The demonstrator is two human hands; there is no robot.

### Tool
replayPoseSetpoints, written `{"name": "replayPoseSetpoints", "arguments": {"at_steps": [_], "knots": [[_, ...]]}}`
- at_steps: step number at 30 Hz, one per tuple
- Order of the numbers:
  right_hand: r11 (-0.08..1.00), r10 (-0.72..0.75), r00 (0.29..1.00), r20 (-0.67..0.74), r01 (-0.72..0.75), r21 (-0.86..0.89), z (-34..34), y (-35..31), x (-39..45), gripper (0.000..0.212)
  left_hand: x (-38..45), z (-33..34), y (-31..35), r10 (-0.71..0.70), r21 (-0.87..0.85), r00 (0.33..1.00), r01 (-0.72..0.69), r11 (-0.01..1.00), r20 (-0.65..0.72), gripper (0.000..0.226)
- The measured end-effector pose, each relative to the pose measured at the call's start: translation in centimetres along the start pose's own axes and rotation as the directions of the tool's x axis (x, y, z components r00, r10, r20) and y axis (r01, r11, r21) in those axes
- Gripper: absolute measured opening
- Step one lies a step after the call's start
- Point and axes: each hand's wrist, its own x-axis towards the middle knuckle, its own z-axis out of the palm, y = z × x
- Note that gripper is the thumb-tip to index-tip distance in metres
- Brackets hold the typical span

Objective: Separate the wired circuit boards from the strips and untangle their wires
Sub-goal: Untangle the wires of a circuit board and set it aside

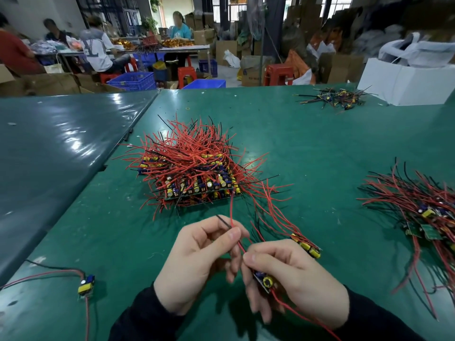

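Note:
A big stack of board strips (197, 185) bristling with red and black wires sits at the table's middle. My right hand (293, 276) grips a small wired circuit board (264, 281) with a yellow capacitor, low in the view. My left hand (197, 262) pinches that board's red wire (232, 217) and black wire together between thumb and forefinger. A short strip of boards (307, 246) lies just beyond my right hand. One separated board (86, 286) rests at the near left.
A heap of separated wired boards (423, 212) lies at the right edge of the green table (320, 148). A smaller tangle (337, 97) sits far right beside a white box (406, 82). People work at tables in the background among blue crates and red stools.

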Motion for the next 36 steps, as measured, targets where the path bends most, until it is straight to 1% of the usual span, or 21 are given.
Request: {"name": "replayPoseSetpoints", "arguments": {"at_steps": [3,5,7,10,12,15,18,20,22,24,25,26,27,28,29,30,31,32,34,36], "knots": [[0.993,-0.009,0.993,-0.118,-0.006,-0.119,-0.1,0.3,0.0,0.029,0.0,0.1,-0.3,0.032,0.083,0.999,-0.032,0.996,-0.010,0.014],[0.986,0.000,0.991,-0.131,-0.022,-0.168,-0.1,0.3,0.0,0.028,0.0,0.1,-0.4,0.004,0.084,1.000,-0.004,0.996,0.001,0.016],[0.988,0.012,0.994,-0.105,-0.028,-0.152,-0.1,0.1,0.0,0.028,0.0,0.0,-0.3,-0.027,0.051,0.999,0.025,0.998,0.037,0.016],[0.997,0.035,0.999,-0.041,-0.038,-0.071,0.0,-0.3,0.0,0.028,0.0,-0.3,-0.1,-0.070,-0.030,0.994,0.073,0.997,0.086,0.019],[0.998,0.052,0.999,-0.002,-0.052,-0.022,0.0,-0.4,0.0,0.028,0.0,-0.4,0.0,-0.092,-0.082,0.991,0.100,0.992,0.095,0.025],[0.998,0.059,0.998,0.018,-0.059,0.020,0.0,-0.3,0.0,0.029,0.0,-0.2,0.0,-0.060,-0.103,0.994,0.069,0.992,0.086,0.020],[0.998,0.055,0.998,-0.004,-0.055,0.026,0.0,-0.3,0.0,0.030,0.1,-0.1,-0.2,-0.010,-0.104,0.999,0.014,0.994,0.038,0.020],[0.998,0.055,0.998,-0.033,-0.055,-0.011,0.1,-0.1,0.1,0.031,0.1,0.1,-0.4,0.042,-0.063,0.999,-0.043,0.997,-0.024,0.013],[0.991,0.058,0.995,-0.080,-0.067,-0.115,0.1,0.2,0.2,0.031,0.2,0.5,-0.9,0.100,0.024,0.989,-0.098,0.995,-0.109,0.016],[0.970,0.062,0.991,-0.115,-0.088,-0.229,0.0,0.4,0.1,0.033,0.2,0.7,-1.6,0.189,0.207,0.967,-0.153,0.966,-0.168,0.021],[0.963,0.073,0.990,-0.119,-0.101,-0.252,-0.1,0.4,0.1,0.035,0.2,0.8,-1.8,0.230,0.318,0.957,-0.165,0.933,-0.178,0.024],[0.963,0.093,0.989,-0.114,-0.118,-0.241,-0.1,0.3,0.1,0.036,0.2,0.8,-1.9,0.255,0.394,0.950,-0.168,0.904,-0.179,0.025],[0.969,0.113,0.988,-0.104,-0.133,-0.207,-0.1,0.2,0.1,0.035,0.2,0.7,-1.8,0.258,0.407,0.948,-0.165,0.898,-0.187,0.024],[0.976,0.124,0.988,-0.091,-0.138,-0.169,-0.2,0.1,0.2,0.033,0.3,0.5,-1.4,0.245,0.350,0.949,-0.164,0.922,-0.201,0.022],[0.981,0.127,0.989,-0.076,-0.136,-0.135,-0.2,-0.1,0.2,0.031,0.4,0.3,-1.0,0.210,0.255,0.953,-0.151,0.955,-0.220,0.017],[0.985,0.128,0.990,-0.056,-0.134,-0.106,-0.3,-0.2,0.2,0.030,0.5,0.1,-0.6,0.158,0.149,0.959,-0.125,0.981,-0.233,0.012],[0.988,0.130,0.991,-0.026,-0.132,-0.080,-0.3,-0.4,0.1,0.030,0.5,-0.1,-0.3,0.101,0.050,0.965,-0.092,0.995,-0.241,0.014],[0.990,0.134,0.991,0.013,-0.133,-0.052,-0.3,-0.5,0.0,0.031,0.5,-0.3,-0.1,0.035,-0.057,0.969,-0.051,0.997,-0.246,0.017],[0.989,0.146,0.985,0.097,-0.147,0.000,-0.1,-0.7,-0.1,0.033,0.6,-0.8,0.1,-0.100,-0.246,0.962,0.036,0.969,-0.253,0.018],[0.988,0.151,0.978,0.141,-0.155,0.016,-0.1,-0.9,-0.2,0.034,0.6,-0.8,0.3,-0.173,-0.324,0.952,0.086,0.942,-0.251,0.016]]}}
